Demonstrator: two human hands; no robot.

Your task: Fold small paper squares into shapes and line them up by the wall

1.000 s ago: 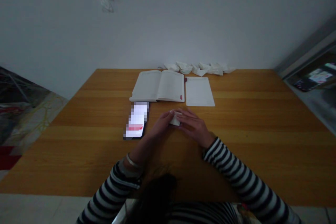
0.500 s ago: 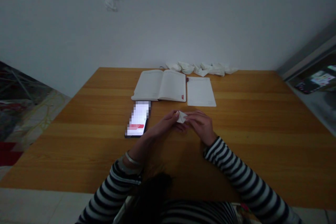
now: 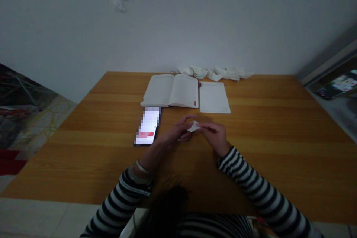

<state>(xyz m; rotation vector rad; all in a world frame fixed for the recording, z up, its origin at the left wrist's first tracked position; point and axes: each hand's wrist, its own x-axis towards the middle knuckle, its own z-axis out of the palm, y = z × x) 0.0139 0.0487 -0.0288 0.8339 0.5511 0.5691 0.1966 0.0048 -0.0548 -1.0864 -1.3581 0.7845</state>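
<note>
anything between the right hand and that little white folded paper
Nothing visible: the bare right hand has its fingertips at the small white folded paper, which the bare left hand also holds. The black phone with a lit screen and open white-paged notebook lie off to the side and beyond.

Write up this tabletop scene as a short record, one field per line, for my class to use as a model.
Surface: wooden table, against a pale wall
Left hand: holds one side of a small white folded piece
Right hand: pinches the piece's other side
Left of the hands: phone, screen lit, details pixelated
Beyond the hands: open notebook, with a loose sheet to its right
Along the wall: row of crumpled-looking white pieces
Sleeves: striped, dark and light
</note>
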